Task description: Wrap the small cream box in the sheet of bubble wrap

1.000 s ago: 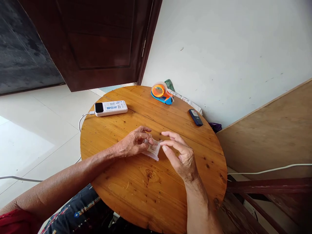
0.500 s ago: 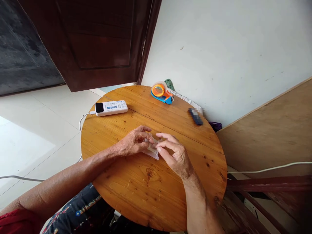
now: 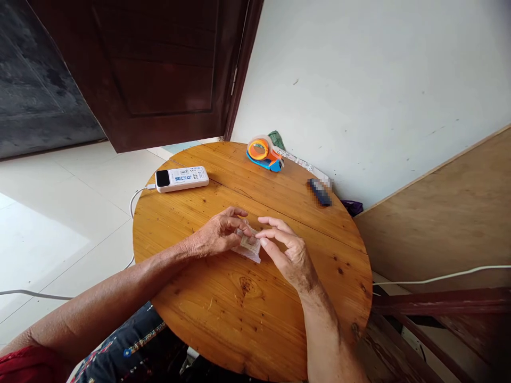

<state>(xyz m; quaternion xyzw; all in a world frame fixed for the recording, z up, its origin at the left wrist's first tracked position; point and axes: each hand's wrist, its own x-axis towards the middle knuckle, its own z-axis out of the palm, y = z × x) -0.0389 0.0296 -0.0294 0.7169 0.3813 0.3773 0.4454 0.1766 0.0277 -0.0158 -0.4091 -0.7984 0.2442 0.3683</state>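
A small clear plastic packet (image 3: 250, 252) lies on the round wooden table (image 3: 247, 319), with something pale and flat showing through it. My left hand (image 3: 223, 231) comes at it from the left, its thumb and index finger closed on the upper part of the packet. From the right, my right hand (image 3: 289, 255) pinches thumb and index finger together at the packet's upper right edge, close to the left fingertips. The other fingers of my right hand are held out above it. What exactly lies between the fingertips is partly hidden.
A white power bank (image 3: 182, 179) with a cable sits at the table's far left. At the back stands an orange and blue tape dispenser (image 3: 264, 154). A blurred dark object (image 3: 319, 192) and a printed paper strip (image 3: 305, 164) lie toward the wall.
My right fingertips have shifted slightly to the right, and a little more of the packet shows between the hands. My left hand has hardly moved.
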